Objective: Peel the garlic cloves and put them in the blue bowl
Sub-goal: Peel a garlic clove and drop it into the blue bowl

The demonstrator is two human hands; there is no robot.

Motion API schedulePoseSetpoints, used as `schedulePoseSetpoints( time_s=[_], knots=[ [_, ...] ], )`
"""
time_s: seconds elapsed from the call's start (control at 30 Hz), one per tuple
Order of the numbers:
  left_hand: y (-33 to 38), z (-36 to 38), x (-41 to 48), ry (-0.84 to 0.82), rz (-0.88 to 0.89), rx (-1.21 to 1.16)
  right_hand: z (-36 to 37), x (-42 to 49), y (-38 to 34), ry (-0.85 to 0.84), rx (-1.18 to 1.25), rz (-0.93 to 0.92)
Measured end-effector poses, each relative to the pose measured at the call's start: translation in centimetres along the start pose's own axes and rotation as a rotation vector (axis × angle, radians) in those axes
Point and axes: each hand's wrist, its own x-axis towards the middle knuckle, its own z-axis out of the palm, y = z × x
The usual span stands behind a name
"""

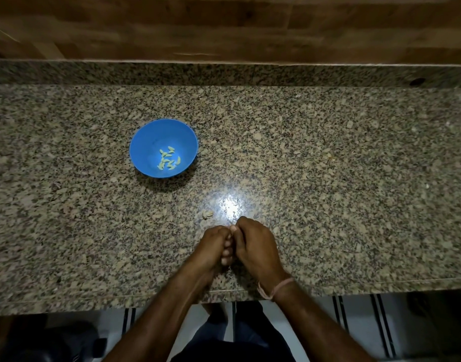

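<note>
Two hands are bunched together low over the front edge of the counter (328, 178), and that is where all the action is. Left hand (215, 242) is curled tight, its fingertips (226, 259) tucked under and pointing across at its partner; right hand (255, 244) is just as clenched, knuckles up, thumb side pressed right against the left. They're touching, fingertip to fingertip, and whatever may sit between them is hidden. I honestly cannot tell from here whether either one is grasping a garlic clove. A pale thread (277, 287) is tied round the right wrist, hanging just over the counter's edge. Just beyond the left hand, on the speckled stone, lies one small pale scrap (207, 213); skin or clove, it's too small to say. Beside it a bright patch of glare (230, 205) shines off the polished surface. Now look up and to the left, well apart from the hands: the blue bowl (146, 137) sits upright on the counter, and in its bottom lies a little cluster of peeled cloves (168, 159), pale yellow-green against the blue. Behind the counter runs a wooden wall (224, 27), and below the front edge a striped floor (381, 327) shows.
</note>
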Motion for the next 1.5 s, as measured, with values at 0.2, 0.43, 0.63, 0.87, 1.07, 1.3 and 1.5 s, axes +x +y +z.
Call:
schedulePoseSetpoints(
  time_s=[0.2,0.43,0.63,0.87,1.07,1.3,1.5],
  knots=[
    [-1.6,-0.4,-0.3,0.165,0.485,0.428,-0.4,0.7,0.2,-0.168,0.523,0.380],
    [0.1,0.4,0.3,-0.005,-0.150,-0.114,0.6,0.3,0.9,0.095,-0.060,-0.153],
    [-1.2,0.0,0.0,0.220,0.491,0.539,-0.6,1.4,0.0,-0.154,0.754,0.499],
    [0.9,0.2,0.7,0.040,-0.066,0.033,0.4,0.6,0.7,0.107,-0.004,-0.079],
    [-0.8,-0.1,0.0,0.171,0.443,0.463,-1.0,1.0,-0.8,-0.201,0.967,0.585],
    [0.8,0.1,0.1,0.144,0.266,0.371,0.1,0.6,0.3,0.003,0.619,0.281],
    [1.1,-0.5,0.1,0.008,0.148,0.025,-0.7,0.1,-0.4,-0.078,0.731,0.308]
  ],
)
